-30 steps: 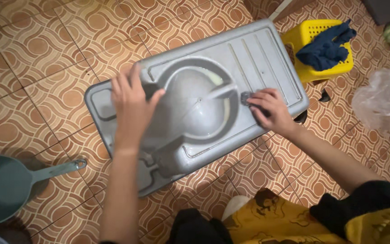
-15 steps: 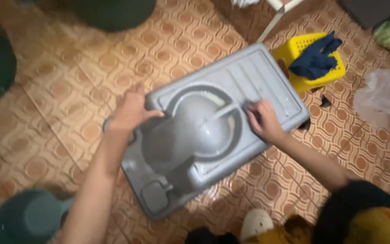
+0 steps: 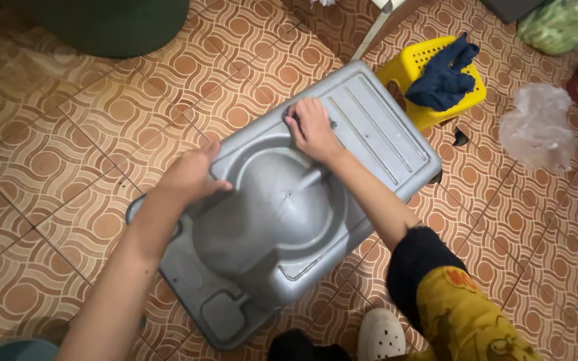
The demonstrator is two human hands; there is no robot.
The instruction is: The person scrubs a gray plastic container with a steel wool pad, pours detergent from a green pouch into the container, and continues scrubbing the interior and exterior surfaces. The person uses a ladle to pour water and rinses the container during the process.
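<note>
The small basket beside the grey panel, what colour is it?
The basket is bright yellow with a perforated wall, and a dark blue cloth lies in it; the head view shows it.
</note>
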